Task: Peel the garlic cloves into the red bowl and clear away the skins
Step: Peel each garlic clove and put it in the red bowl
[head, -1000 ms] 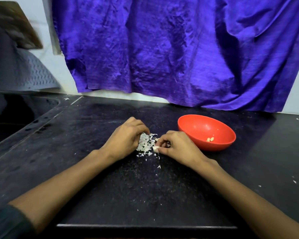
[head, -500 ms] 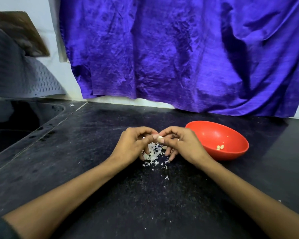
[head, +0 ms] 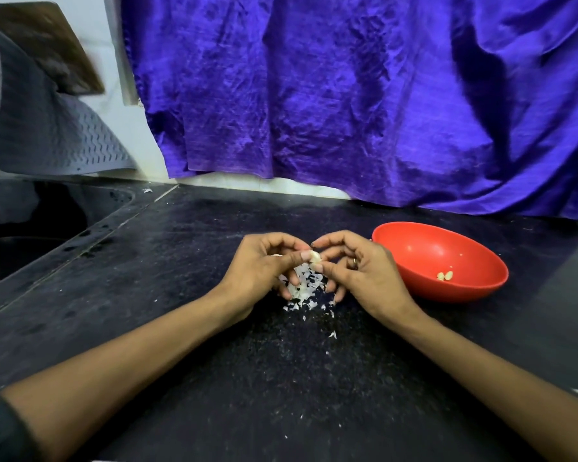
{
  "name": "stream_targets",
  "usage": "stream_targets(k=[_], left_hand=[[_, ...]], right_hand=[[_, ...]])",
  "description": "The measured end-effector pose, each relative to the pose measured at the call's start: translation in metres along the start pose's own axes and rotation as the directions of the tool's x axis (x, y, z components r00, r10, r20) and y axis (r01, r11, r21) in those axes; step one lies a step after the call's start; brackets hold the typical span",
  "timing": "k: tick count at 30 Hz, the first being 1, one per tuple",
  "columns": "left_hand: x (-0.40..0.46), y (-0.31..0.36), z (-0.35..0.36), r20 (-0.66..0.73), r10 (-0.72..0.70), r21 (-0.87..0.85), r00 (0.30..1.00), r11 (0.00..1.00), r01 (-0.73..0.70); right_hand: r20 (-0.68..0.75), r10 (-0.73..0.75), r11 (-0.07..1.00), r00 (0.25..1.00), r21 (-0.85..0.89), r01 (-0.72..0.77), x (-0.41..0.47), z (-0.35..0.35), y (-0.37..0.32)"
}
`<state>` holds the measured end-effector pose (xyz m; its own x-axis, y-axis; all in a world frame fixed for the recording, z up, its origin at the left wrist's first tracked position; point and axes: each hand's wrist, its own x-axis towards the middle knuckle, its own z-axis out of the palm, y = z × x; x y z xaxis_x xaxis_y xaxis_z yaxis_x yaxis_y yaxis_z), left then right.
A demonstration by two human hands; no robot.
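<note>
Pinching one garlic clove (head: 315, 257) between our left hand (head: 264, 265) and right hand (head: 361, 271), above the skins (head: 302, 288), beside the red bowl (head: 414, 248); its long axis cannot be made out.

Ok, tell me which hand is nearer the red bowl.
Right. The right hand sits just beside the red bowl, on its left; the left hand lies farther off, beyond the garlic clove both pinch.

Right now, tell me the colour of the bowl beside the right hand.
Red; the bowl shows best in the head view.
</note>
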<state>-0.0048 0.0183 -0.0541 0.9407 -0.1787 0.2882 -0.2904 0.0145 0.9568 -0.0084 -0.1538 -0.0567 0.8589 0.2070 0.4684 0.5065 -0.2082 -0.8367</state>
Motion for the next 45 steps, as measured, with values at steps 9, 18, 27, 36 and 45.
stream_targets(k=[9, 18, 27, 36, 45], left_hand=[[-0.002, 0.001, 0.004, -0.047, 0.010, -0.003, 0.999, 1.000, -0.011], [-0.004, -0.004, 0.004, -0.063, 0.078, 0.091, 0.995, 0.993, -0.072], [-0.005, 0.005, 0.004, -0.025, 0.111, 0.081, 0.993, 0.991, -0.109], [-0.003, 0.007, 0.001, -0.092, 0.053, -0.021, 0.994, 0.998, -0.055], [-0.003, 0.008, 0.001, -0.115, 0.093, 0.003, 0.989, 0.996, -0.093]], right_hand=[[-0.031, 0.031, 0.997, 0.999, 0.078, -0.029, -0.004, 0.001, -0.005], [-0.006, 0.057, 0.980, 0.998, 0.190, -0.055, -0.006, 0.002, -0.008], [0.042, 0.154, 0.936, 0.987, 0.313, -0.160, -0.007, -0.002, -0.012], [0.019, 0.175, 0.940, 0.984, 0.296, -0.173, -0.005, 0.002, -0.009], [0.024, 0.145, 0.966, 0.989, 0.211, -0.147, -0.006, 0.003, -0.008]])
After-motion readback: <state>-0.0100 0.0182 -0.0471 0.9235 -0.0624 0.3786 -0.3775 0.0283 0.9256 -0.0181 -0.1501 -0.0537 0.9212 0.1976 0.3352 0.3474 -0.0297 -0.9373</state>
